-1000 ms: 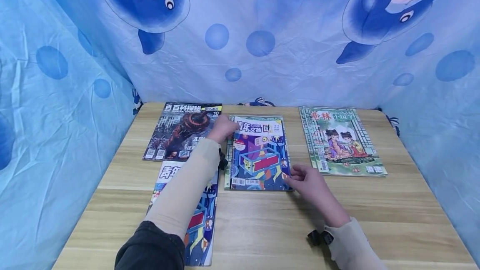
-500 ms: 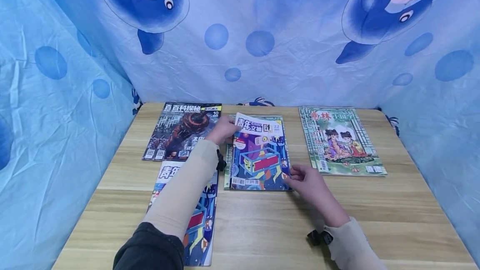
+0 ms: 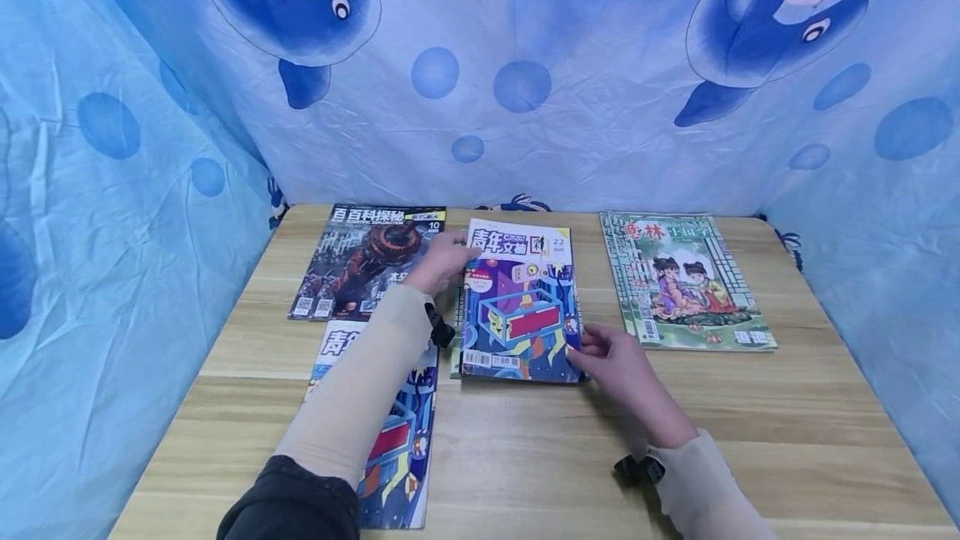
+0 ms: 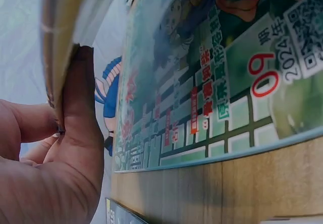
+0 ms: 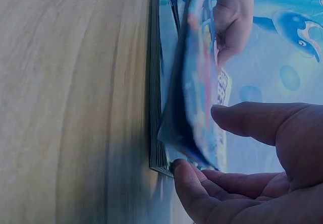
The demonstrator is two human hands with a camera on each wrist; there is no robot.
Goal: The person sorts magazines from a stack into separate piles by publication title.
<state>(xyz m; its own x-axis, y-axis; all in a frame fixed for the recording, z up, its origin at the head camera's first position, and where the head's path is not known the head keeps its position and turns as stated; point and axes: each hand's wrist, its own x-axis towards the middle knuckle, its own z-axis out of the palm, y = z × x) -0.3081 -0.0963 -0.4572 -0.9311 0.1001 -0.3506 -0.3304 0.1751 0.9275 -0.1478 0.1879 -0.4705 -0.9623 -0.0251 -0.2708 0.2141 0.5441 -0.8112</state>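
Note:
A purple-blue magazine [image 3: 517,298] with a white title band is raised at its far side above a green-covered magazine [image 4: 202,98] in the middle of the table. My left hand [image 3: 442,262] pinches its left edge near the top, thumb on one side and fingers on the other, as the left wrist view shows. At the lower right corner my right hand [image 3: 618,361] holds the same magazine, thumb over the cover and fingers at the edge. In the right wrist view, a gap shows between the purple-blue magazine [image 5: 194,93] and the pile beneath it.
A dark science magazine [image 3: 360,261] lies at the back left. Nearer, another purple-blue magazine [image 3: 408,440] is partly under my left forearm. Green magazines [image 3: 693,290] are stacked at the right. A blue dolphin-print curtain [image 3: 480,173] surrounds the wooden table [image 3: 525,457].
The purple-blue magazine's far side has risen off the green one, its top edge moving away from me with my left hand. My right hand has stayed at the lower right corner.

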